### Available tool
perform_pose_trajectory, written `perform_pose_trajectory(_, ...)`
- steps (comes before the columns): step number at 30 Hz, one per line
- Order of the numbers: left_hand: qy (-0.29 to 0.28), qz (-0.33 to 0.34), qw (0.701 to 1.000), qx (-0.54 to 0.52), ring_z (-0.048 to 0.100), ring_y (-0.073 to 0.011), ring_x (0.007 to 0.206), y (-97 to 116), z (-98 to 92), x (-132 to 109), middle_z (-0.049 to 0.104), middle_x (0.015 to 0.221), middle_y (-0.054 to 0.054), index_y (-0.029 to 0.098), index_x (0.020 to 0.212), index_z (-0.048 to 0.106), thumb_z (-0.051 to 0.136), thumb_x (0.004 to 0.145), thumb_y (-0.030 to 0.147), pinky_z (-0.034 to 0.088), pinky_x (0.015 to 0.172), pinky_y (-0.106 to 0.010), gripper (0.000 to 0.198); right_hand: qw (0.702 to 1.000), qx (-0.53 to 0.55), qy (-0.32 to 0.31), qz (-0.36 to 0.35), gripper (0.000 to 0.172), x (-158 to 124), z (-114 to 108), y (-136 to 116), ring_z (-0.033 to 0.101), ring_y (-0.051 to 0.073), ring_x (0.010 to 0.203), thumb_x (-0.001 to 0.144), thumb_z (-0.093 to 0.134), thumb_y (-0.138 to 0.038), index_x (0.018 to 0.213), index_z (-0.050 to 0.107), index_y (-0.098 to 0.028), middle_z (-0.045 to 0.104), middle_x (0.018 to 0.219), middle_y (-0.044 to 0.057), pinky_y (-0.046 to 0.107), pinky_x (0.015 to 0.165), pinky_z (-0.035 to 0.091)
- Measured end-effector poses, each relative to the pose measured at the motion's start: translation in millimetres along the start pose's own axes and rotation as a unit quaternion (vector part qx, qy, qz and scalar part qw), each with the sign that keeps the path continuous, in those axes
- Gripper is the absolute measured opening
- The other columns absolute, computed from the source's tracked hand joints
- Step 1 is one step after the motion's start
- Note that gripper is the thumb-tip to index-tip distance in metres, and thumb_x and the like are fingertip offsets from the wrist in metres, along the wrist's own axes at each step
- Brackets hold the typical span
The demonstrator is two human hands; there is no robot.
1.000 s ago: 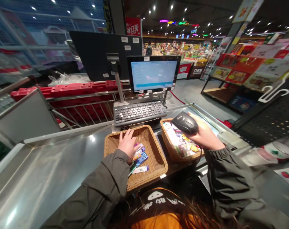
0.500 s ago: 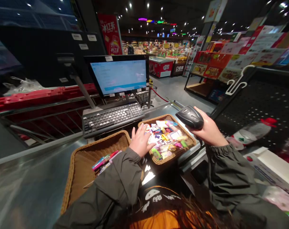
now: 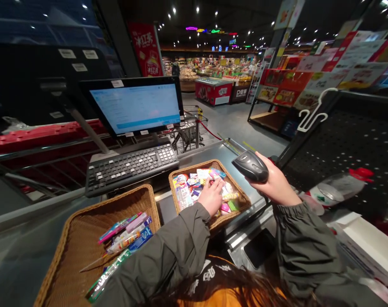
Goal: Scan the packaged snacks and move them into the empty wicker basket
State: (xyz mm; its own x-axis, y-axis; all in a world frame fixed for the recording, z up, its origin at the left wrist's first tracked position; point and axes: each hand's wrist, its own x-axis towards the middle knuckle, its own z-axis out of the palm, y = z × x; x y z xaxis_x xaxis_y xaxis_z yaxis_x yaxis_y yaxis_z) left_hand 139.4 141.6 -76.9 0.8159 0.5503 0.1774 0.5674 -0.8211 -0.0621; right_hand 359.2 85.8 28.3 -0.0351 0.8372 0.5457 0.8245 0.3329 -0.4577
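Note:
My right hand [image 3: 277, 183] is closed round a black handheld barcode scanner [image 3: 251, 166], held up beside a wicker basket [image 3: 178, 202] of small packaged sweets [image 3: 194, 181]. Down in that basket, my left hand [image 3: 211, 197] rests over the sweets, fingers slightly bent and apart; its fingertips touch the wrappers, and I see nothing gripped. To the left stands a larger wicker basket [image 3: 68, 238] with several items in it, among them a pink-wrapped pack [image 3: 117, 232] and a green shiny pack [image 3: 109, 273]. My left sleeve covers part of that basket.
Behind the baskets are a black keyboard [image 3: 132, 168] and a lit monitor [image 3: 136, 106]. A dark phone-like slab [image 3: 259, 248] lies below the scanner. A bottle with a red cap [image 3: 362, 175] and an open white box [image 3: 366, 243] are at right. A white hanger [image 3: 313, 113] hangs above.
My left hand has moved right, from the sweets basket's left edge to its middle. The scanner stays in my right hand, slightly lower. The view has shifted, showing more of the left basket's contents.

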Motion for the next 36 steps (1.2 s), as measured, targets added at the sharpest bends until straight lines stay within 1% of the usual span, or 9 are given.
perform_pose_trajectory(3, -0.01, 0.005, 1.0, 0.008, 0.034, -0.0302, 0.144, 3, 11.3, 6, 0.051, 0.146, -0.01, 0.018, 0.089, 0.076, 0.048, 0.095, 0.021, 0.023, 0.118, -0.061, 0.028, 1.0, -0.001, -0.024, 0.001, 0.069, 1, 4, 7, 0.047, 0.035, 0.135, 0.076, 0.07, -0.04, 0.138, 0.047, -0.018, 0.056, 0.138, 0.017, 0.049, 0.114, 0.038)
perform_pose_trajectory(7, 0.024, 0.009, 1.0, 0.009, 0.039, -0.0275, 0.141, 3, 19.7, 10, 0.055, 0.143, -0.008, 0.02, 0.099, 0.075, 0.047, 0.096, 0.022, 0.028, 0.118, -0.057, 0.028, 0.999, 0.025, -0.023, 0.006, 0.069, 6, 12, 12, 0.05, 0.035, 0.133, 0.077, 0.069, -0.043, 0.138, 0.047, -0.02, 0.058, 0.136, 0.015, 0.052, 0.112, 0.04)
perform_pose_trajectory(10, 0.056, -0.022, 0.998, 0.002, 0.043, -0.0264, 0.138, -4, 13.1, 7, 0.06, 0.138, -0.005, 0.022, 0.096, 0.074, 0.047, 0.097, 0.021, 0.028, 0.118, -0.058, 0.028, 0.999, 0.038, -0.03, -0.006, 0.067, 9, 17, 12, 0.047, 0.036, 0.135, 0.077, 0.068, -0.044, 0.137, 0.048, -0.02, 0.058, 0.136, 0.015, 0.056, 0.112, 0.038)
perform_pose_trajectory(12, 0.078, -0.046, 0.996, 0.009, 0.043, -0.0265, 0.138, -13, -0.8, 0, 0.061, 0.136, -0.003, 0.021, 0.088, 0.074, 0.045, 0.097, 0.019, 0.023, 0.119, -0.06, 0.03, 0.999, 0.039, -0.028, -0.012, 0.067, 11, 18, 10, 0.047, 0.037, 0.134, 0.078, 0.067, -0.046, 0.137, 0.049, -0.019, 0.057, 0.137, 0.016, 0.058, 0.111, 0.039)
perform_pose_trajectory(17, 0.153, -0.134, 0.978, 0.048, 0.043, -0.0263, 0.138, -47, -60.4, -42, 0.059, 0.139, -0.003, 0.019, 0.076, 0.071, 0.045, 0.097, 0.017, 0.018, 0.12, -0.063, 0.033, 0.997, 0.029, -0.019, -0.063, 0.063, 18, 24, -9, 0.048, 0.039, 0.134, 0.081, 0.064, -0.046, 0.136, 0.05, -0.019, 0.058, 0.135, 0.017, 0.058, 0.11, 0.04)
perform_pose_trajectory(20, 0.192, -0.202, 0.958, 0.069, 0.043, -0.0271, 0.139, -67, -95.4, -77, 0.059, 0.14, -0.005, 0.02, 0.077, 0.071, 0.049, 0.096, 0.018, 0.022, 0.117, -0.063, 0.029, 0.993, 0.033, -0.028, -0.107, 0.06, 27, 34, -25, 0.047, 0.038, 0.134, 0.082, 0.064, -0.044, 0.135, 0.052, -0.019, 0.058, 0.134, 0.016, 0.056, 0.111, 0.041)
perform_pose_trajectory(23, 0.229, -0.255, 0.935, 0.088, 0.044, -0.0292, 0.137, -85, -118.0, -113, 0.058, 0.141, -0.006, 0.02, 0.078, 0.07, 0.051, 0.095, 0.021, 0.025, 0.115, -0.063, 0.025, 0.989, 0.035, -0.035, -0.142, 0.06, 36, 47, -44, 0.046, 0.038, 0.135, 0.081, 0.064, -0.043, 0.134, 0.052, -0.019, 0.057, 0.137, 0.015, 0.054, 0.111, 0.041)
perform_pose_trajectory(29, 0.277, -0.317, 0.901, 0.104, 0.043, -0.0282, 0.139, -117, -130.0, -169, 0.051, 0.147, -0.006, 0.023, 0.086, 0.071, 0.052, 0.094, 0.024, 0.024, 0.116, -0.06, 0.021, 0.982, 0.044, -0.038, -0.18, 0.058, 46, 63, -90, 0.044, 0.039, 0.137, 0.08, 0.064, -0.04, 0.133, 0.051, -0.021, 0.059, 0.132, 0.014, 0.058, 0.111, 0.039)
perform_pose_trajectory(36, 0.307, -0.325, 0.889, 0.097, 0.044, -0.0276, 0.138, -130, -134.6, -195, 0.051, 0.147, -0.008, 0.024, 0.086, 0.072, 0.052, 0.094, 0.024, 0.024, 0.115, -0.06, 0.022, 0.977, 0.046, -0.086, -0.189, 0.064, 36, 80, -139, 0.036, 0.039, 0.142, 0.075, 0.063, -0.029, 0.136, 0.046, -0.025, 0.053, 0.139, 0.013, 0.063, 0.114, 0.031)
